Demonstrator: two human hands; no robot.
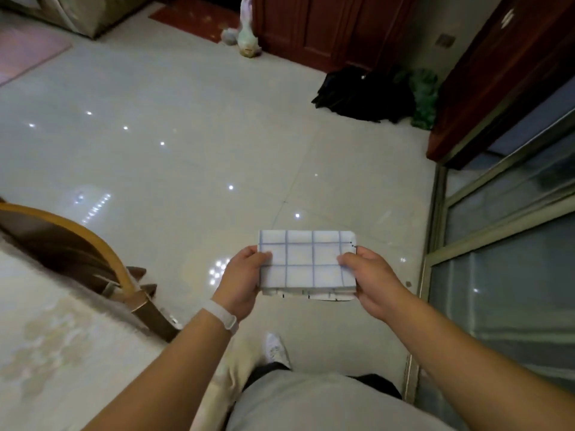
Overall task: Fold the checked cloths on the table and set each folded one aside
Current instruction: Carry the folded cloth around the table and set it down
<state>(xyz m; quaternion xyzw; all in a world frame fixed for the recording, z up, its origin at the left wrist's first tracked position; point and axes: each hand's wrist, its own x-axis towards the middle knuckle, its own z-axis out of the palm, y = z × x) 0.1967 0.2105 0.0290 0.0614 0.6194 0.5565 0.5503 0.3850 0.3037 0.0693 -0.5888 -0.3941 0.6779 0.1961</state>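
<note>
A folded white cloth with blue checks (306,262) is held flat in the air above the tiled floor, in front of my body. My left hand (241,279) grips its left edge, thumb on top and fingers underneath. My right hand (371,279) grips its right edge the same way. The cloth is a small layered rectangle, and its lower layers show along the near edge. A white band sits on my left wrist.
A table with a pale patterned covering (46,321) lies at the lower left, with a wooden chair (93,253) beside it. Glass sliding doors (497,244) stand on the right. A black and green heap (373,94) lies by red-brown doors (326,26) at the back.
</note>
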